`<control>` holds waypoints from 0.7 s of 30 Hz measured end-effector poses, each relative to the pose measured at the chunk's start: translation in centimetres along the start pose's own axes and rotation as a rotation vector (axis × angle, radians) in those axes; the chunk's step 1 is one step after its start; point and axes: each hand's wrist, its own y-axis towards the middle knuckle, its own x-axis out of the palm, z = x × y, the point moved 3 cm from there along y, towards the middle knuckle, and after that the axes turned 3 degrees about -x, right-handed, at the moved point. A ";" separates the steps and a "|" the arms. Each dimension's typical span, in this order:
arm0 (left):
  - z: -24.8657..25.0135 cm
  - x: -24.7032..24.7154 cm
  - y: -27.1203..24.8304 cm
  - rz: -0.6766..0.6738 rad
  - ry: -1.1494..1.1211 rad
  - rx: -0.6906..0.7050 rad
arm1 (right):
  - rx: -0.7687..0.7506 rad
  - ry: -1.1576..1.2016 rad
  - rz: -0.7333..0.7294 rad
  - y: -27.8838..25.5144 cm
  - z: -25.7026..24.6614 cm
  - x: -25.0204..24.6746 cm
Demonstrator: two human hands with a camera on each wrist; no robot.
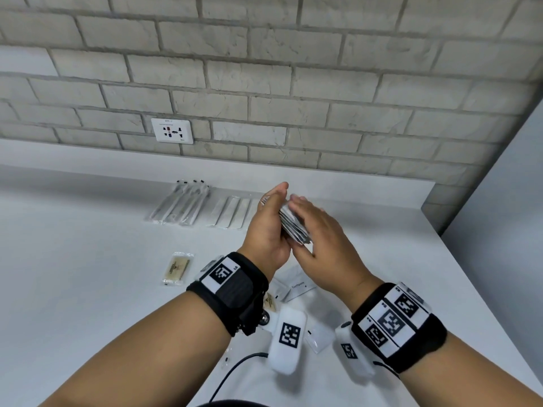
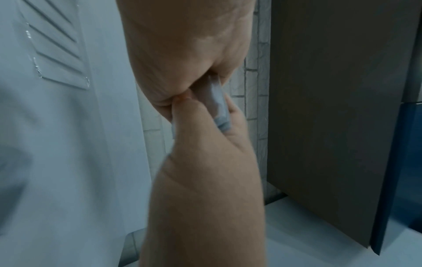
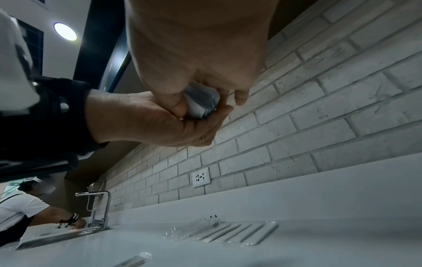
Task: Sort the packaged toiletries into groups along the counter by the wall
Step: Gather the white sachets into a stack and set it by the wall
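From the head view we see the left hand (image 1: 269, 230) and right hand (image 1: 320, 245) cupped around a stack of sachets (image 1: 292, 224), raised above the counter (image 1: 88, 289); wrapped toothbrushes (image 1: 179, 205) lie in a row near the wall. The left wrist view adds only the stack's edge pinched between fingers. The right wrist view alone shows a faucet (image 3: 100, 207) and another person (image 3: 23, 207).

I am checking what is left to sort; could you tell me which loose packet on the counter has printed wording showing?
The white sachet just below the hands, reading "Toothpaste"; the tan packet to its left shows only an emblem.
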 end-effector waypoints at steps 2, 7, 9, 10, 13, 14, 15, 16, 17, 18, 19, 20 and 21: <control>-0.1 0.0 0.0 -0.007 0.003 -0.045 | 0.022 -0.025 -0.103 0.0 -0.2 0.4; -0.2 0.0 -0.1 -0.019 -0.003 -0.031 | -0.014 -0.170 -0.173 -0.3 0.2 0.7; 0.3 0.4 -0.1 -0.021 0.004 0.011 | -0.014 -0.084 -0.049 -0.8 0.6 0.3; 0.8 0.5 -0.1 -0.002 0.013 0.042 | 0.006 0.013 0.012 -1.1 1.0 -0.1; 2.0 0.4 0.3 0.055 0.010 0.102 | 0.002 0.270 0.155 -1.4 1.7 -1.1; 2.3 0.4 0.5 0.065 0.003 0.103 | -0.011 0.283 0.187 -1.3 1.7 -1.4; 2.3 0.4 0.6 0.072 -0.010 0.097 | -0.028 0.258 0.212 -1.2 1.6 -1.6; 2.2 0.4 0.7 0.085 -0.023 0.083 | -0.046 0.212 0.229 -1.0 1.4 -1.7; 2.0 0.6 0.7 0.093 -0.038 0.065 | -0.065 0.162 0.240 -0.8 1.2 -1.7; 1.8 0.7 0.7 0.096 -0.055 0.051 | -0.084 0.119 0.253 -0.6 1.0 -1.7; 1.6 0.9 0.7 0.097 -0.070 0.036 | -0.098 0.081 0.273 -0.3 0.8 -1.7; 1.5 0.9 0.6 0.098 -0.079 0.025 | -0.108 0.050 0.298 -0.2 0.6 -1.7; 1.4 0.9 0.6 0.100 -0.082 0.020 | -0.118 0.029 0.318 0.0 0.5 -1.7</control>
